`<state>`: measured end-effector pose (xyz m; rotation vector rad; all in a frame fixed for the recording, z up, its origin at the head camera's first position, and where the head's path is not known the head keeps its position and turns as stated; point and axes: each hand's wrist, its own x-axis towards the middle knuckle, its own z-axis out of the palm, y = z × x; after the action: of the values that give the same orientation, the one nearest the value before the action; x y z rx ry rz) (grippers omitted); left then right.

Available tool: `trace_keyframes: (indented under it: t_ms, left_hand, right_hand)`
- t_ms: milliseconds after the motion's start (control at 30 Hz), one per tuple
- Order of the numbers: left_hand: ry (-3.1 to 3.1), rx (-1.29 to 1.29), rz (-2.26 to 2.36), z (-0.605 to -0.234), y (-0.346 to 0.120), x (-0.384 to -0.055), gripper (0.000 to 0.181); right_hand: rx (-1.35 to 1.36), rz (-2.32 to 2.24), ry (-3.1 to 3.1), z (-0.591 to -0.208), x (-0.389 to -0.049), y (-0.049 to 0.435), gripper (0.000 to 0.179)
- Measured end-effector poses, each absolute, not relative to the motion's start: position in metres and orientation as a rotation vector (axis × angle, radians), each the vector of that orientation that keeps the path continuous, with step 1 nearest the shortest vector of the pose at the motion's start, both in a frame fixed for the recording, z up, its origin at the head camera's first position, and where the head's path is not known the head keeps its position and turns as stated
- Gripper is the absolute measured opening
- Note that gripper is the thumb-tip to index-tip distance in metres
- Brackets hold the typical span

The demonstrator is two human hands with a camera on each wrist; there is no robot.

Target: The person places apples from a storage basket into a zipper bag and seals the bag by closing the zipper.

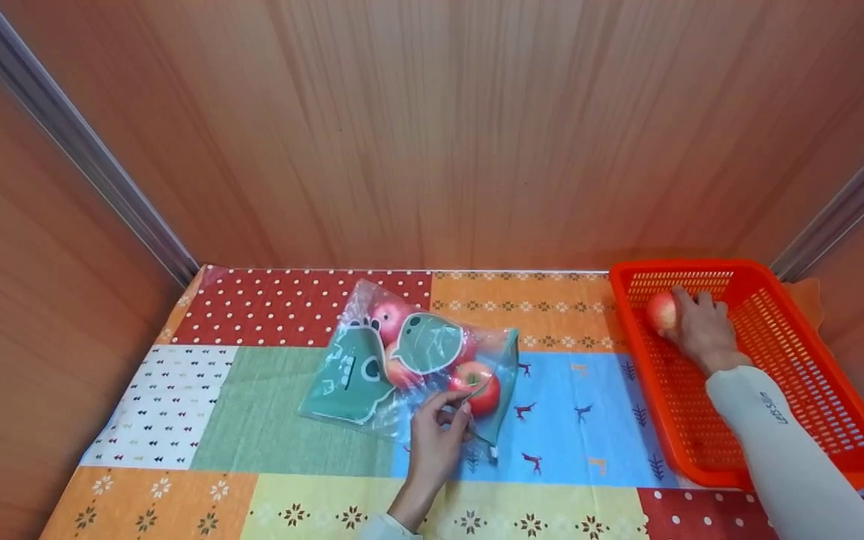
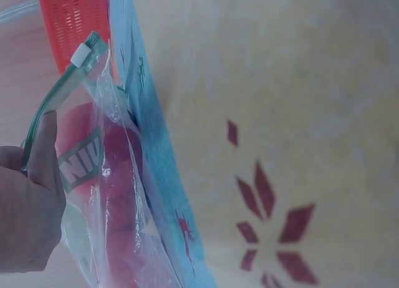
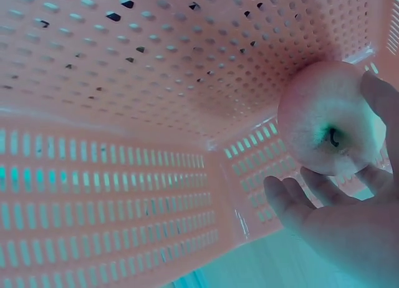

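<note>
1. Head view: along the left edge of the patchwork cloth (image 1: 282,420), a wood-grained side panel (image 1: 49,322); behind the back edge, a similar back panel (image 1: 477,135).
2. On the cloth, short of its back edge and well left of the basket: a clear zip bag (image 1: 426,343) with green cartoon prints, lying on its side, green-trimmed edge toward the right.
3. Inside the bag, seen through the plastic: at least four red bagged apples (image 1: 484,397), close together.
4. At the bag's front right part: the left hand (image 1: 436,442), pinching the green edge between thumb and fingers. In the left wrist view, past the fingertips on that edge, a white slider (image 2: 81,54).
5. Over the back right part of the cloth, back rim near the back edge: a red-orange plastic basket (image 1: 653,397), with slotted walls and perforated floor.
6. Inside the basket, near its back left corner: one loose apple (image 1: 662,311). Cannot tell whether touching the floor.
7. Around that apple: the right hand (image 1: 704,330), gripping with thumb and fingers on opposite sides; pale lettered sleeve (image 1: 792,450) crossing above the basket's front rim.
</note>
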<state>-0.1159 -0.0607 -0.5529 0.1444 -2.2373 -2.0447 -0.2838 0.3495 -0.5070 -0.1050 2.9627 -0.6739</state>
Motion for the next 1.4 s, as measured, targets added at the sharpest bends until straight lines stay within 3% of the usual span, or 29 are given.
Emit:
trace_keyframes:
  t_ms: [400,1400]
  left_hand:
    - [-2.254,0.139,-2.046,-0.555,-0.059,-0.117,0.02]
    - [-2.297,0.184,-2.025,-0.553,-0.06,-0.118,0.02]
  right_hand:
    - [-0.067,-0.645,2.926,-0.501,-0.281,0.35,0.096]
    - [-0.118,-0.548,2.903,-0.493,-0.267,0.342,0.087]
